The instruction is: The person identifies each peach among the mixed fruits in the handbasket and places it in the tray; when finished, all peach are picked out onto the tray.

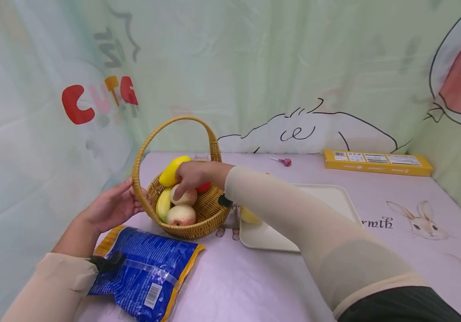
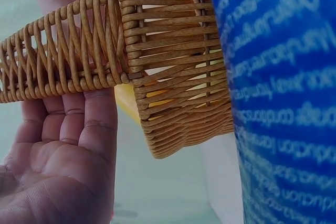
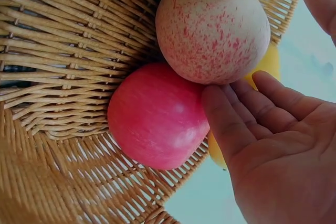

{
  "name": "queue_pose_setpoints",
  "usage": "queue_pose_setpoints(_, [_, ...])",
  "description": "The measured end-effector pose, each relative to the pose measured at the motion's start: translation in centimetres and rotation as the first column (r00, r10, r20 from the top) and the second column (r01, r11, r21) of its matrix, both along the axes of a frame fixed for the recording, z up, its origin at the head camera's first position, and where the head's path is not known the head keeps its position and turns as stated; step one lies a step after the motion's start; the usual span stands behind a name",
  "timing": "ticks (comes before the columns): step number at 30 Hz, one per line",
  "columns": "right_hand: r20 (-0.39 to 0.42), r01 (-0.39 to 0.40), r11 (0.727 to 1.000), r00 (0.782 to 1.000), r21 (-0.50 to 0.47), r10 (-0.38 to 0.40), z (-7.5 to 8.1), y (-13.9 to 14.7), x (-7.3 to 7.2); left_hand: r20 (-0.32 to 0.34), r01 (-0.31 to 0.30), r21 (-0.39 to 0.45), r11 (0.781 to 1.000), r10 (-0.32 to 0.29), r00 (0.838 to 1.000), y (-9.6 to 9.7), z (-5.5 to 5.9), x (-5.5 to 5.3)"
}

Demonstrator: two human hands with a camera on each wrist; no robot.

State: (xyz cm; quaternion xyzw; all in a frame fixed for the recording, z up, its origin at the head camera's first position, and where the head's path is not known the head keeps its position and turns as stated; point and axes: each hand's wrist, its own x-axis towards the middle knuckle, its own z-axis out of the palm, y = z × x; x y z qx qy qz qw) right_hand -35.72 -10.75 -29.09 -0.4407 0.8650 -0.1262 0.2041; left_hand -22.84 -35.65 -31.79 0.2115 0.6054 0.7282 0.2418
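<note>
A wicker basket (image 1: 210, 223) with a tall hooped handle holds several fruits. My left hand (image 1: 113, 205) grips the base of the handle (image 2: 63, 51), its fingers passing behind the weave. Over the basket, my right hand (image 1: 192, 174) has fingers extended between the fruits, thumb held apart. Its fingertips are right by a speckled peach (image 3: 212, 30) and a red apple (image 3: 157, 116). Partly behind them is a bright yellow elongated fruit (image 1: 170, 172). A second peach (image 1: 181, 215) and a paler yellow fruit (image 1: 163, 204) lie at the near left inside.
A blue packet (image 1: 145, 268) with yellow edges lies under the left forearm. Right of the basket, a white tray (image 1: 270, 239) bears a yellow fruit (image 1: 249, 215), partly hidden by the right sleeve. Farther back are a lollipop (image 1: 285, 162) and a long yellow box (image 1: 375, 163).
</note>
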Motion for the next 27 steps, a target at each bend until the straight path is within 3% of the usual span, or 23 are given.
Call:
queue_pose_setpoints(8, [-0.005,-0.009,0.998,1.0,0.069,0.01,0.0,-0.8,0.1,-0.001,-0.031,-0.029,0.999,0.031,1.0,0.1,0.0,-0.1])
queue_pose_setpoints(16, [-0.094,-0.071,0.991,0.992,0.114,0.081,-0.5,-1.4,0.4,0.005,-0.015,0.001,1.0,0.015,1.0,-0.1,0.0,0.0])
queue_pose_setpoints(27, [-0.17,-0.077,0.972,0.978,0.222,0.117,-0.6,-1.8,0.3,0.014,-0.042,-0.026,0.999,0.043,0.999,0.1,0.1,-0.1])
